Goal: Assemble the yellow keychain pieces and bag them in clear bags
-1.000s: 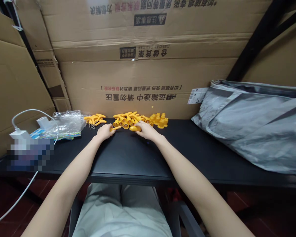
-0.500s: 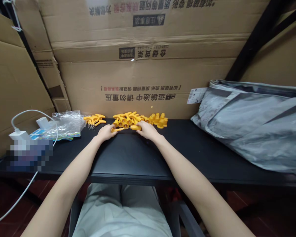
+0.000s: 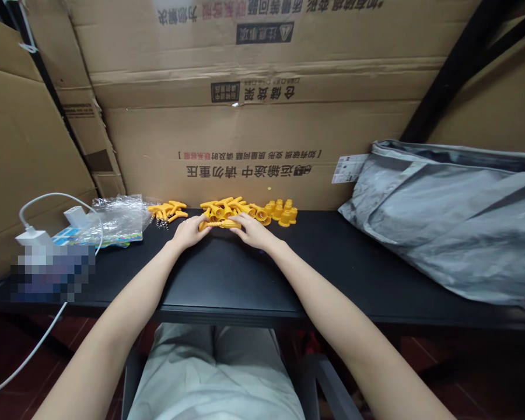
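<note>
My left hand [image 3: 191, 232] is closed around the T-shaped handle of a yellow corkscrew [image 3: 207, 225]. Close to it, my right hand [image 3: 254, 232] grips a yellow bell-shaped cap [image 3: 231, 224]. Corkscrew and cap lie in line, end to end, and no metal spiral shows between them. Just behind both hands is a pile of yellow corkscrews with caps [image 3: 227, 204]. Several loose corkscrews [image 3: 171, 209] with bare metal spirals lie left of my left hand. Beyond my right hand, several yellow caps [image 3: 286, 214] stand together.
Clear plastic packaging [image 3: 118, 219] and a white charger with its cable [image 3: 35, 240] are on the left of the black table [image 3: 227, 280]. A grey bag [image 3: 446, 221] fills the right side. Cardboard [image 3: 262, 128] rises along the back.
My right hand has moved left, bringing the cap up to the corkscrew in my left hand. The metal spiral that showed between them is out of sight.
</note>
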The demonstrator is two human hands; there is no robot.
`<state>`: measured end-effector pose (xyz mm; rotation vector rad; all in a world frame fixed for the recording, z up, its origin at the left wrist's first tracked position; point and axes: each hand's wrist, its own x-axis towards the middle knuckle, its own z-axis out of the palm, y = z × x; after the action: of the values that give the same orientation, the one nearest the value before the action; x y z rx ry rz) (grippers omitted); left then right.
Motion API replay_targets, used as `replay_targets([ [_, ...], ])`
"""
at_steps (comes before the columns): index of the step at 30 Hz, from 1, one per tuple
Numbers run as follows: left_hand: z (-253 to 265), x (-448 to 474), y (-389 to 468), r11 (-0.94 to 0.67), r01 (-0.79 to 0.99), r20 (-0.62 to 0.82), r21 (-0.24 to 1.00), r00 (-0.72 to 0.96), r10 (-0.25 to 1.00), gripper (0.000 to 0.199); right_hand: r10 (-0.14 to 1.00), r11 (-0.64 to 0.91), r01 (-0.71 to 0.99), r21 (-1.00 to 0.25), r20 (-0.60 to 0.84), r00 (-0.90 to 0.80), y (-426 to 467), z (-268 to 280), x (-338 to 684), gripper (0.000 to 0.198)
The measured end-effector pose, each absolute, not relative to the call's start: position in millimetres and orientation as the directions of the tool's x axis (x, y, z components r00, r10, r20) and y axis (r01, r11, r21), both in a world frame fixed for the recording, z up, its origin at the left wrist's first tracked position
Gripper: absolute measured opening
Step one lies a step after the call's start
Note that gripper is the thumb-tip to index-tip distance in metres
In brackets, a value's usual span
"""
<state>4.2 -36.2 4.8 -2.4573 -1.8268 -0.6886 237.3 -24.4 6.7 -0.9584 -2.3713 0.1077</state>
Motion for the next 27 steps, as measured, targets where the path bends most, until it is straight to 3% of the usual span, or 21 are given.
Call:
replay_targets([
  [10,10.4,8.0,-42.1,-0.349,0.905,0.401,0.244,0.234,0.886,0.027,0.672,0.734,0.606,-0.307,0.459,-0.581,-21.3,0.6,236.0,0.037],
  [16,8.6,5.8,-38.9,-0.304,0.915,0.385,0.265,0.189,0.903,0.029,0.733,0.674,0.517,-0.528,0.397,-0.552,-14.2,-0.3,239.9,0.060],
  [18,7.8,4.5,-37.7,-0.311,0.914,0.394,0.262,0.193,0.899,0.028,0.773,0.611,0.480,-0.630,0.343,-0.534,-13.9,1.8,242.2,0.057],
  [23,8.8,2.8,-38.1,-0.392,0.886,0.454,0.246,0.252,0.855,0.027,0.839,0.433,0.340,-0.835,0.235,-0.490,-18.5,12.2,243.6,0.029],
  [27,10.9,5.6,-40.3,-0.391,0.888,0.450,0.243,0.255,0.856,0.027,0.876,0.316,0.328,-0.890,0.140,-0.462,-23.5,18.9,239.4,0.046],
])
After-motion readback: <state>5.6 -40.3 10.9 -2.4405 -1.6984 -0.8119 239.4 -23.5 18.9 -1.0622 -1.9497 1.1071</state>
